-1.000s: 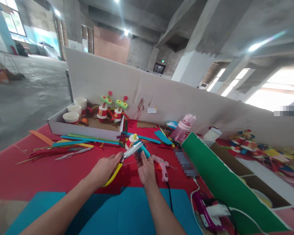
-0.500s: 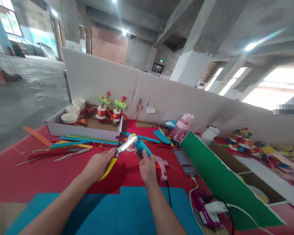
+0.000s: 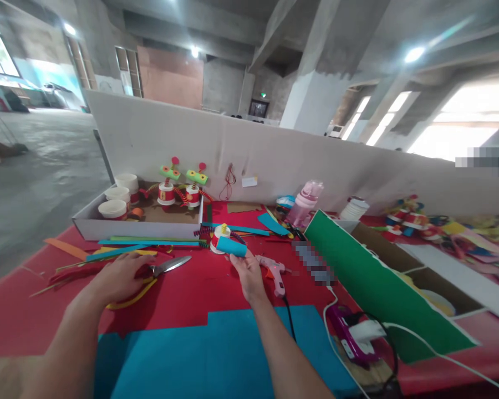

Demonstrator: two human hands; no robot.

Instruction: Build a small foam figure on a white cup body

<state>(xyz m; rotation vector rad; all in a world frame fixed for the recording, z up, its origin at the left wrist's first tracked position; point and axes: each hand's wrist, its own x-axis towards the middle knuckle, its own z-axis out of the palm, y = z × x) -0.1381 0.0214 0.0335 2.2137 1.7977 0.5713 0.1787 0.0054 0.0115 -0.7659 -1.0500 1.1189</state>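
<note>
The blue tube [image 3: 232, 247] is held above the middle of the worktop [image 3: 187, 302], well in from the left edge, by the right grip [image 3: 248, 271], whose fingers are closed on its nearer side and one end. In view, the paper cup [image 3: 217, 233] is partly covered by it; whether the two are touching cannot be told. The scissors [image 3: 173, 265] are set nearer the left edge, with the left grip [image 3: 122, 277] over their yellow handles; whether the fingers are clamped on them or only resting there cannot be made out. The tube is probably best pinched lightly, since its thin wall could be dented by a hard squeeze. The scissors are best laid flat, with the tips kept away from the right grip and the handles clear of the paper strips [image 3: 153, 243]. Care is called for near the glue gun [image 3: 279, 272], which lies just beside the right grip and may be hot, and its black cord, trailing over the blue sheet [image 3: 216, 349] toward the near edge, should not be snagged by the forearm.
</note>
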